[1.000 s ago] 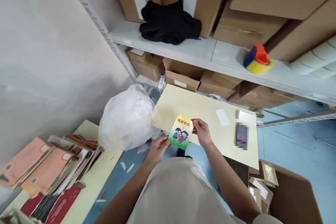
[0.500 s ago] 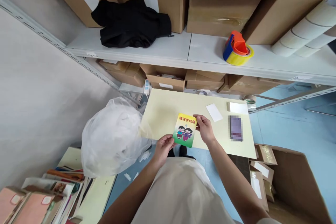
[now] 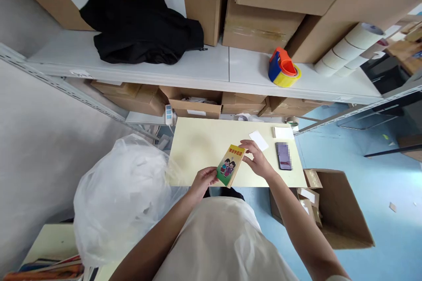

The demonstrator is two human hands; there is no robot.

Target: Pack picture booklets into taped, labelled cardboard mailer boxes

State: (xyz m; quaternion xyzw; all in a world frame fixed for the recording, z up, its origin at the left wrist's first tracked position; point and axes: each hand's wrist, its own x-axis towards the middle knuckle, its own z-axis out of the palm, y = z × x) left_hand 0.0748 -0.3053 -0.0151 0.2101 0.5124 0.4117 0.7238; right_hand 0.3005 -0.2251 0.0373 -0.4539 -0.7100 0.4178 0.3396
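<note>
A small booklet with a yellow and green cover, red Chinese characters and two cartoon children is held over the pale yellow table. My left hand pinches it at the lower left edge, thumb on the cover. The booklet is turned so its page edges show on the right. At its upper right corner is my right hand, thumb and fingers apart around the corner; whether they touch it is hard to make out. A white card lies just beyond that hand.
A phone and a white stack of cards lie at the table's right. To the left bulges a clear plastic bag. An open carton stands on the floor at right. A shelf holds a tape dispenser and black clothing.
The booklet has turned from facing me flat to an angle with its page edges showing. My right fingers have spread from their pinch. The camera view has shifted right.
</note>
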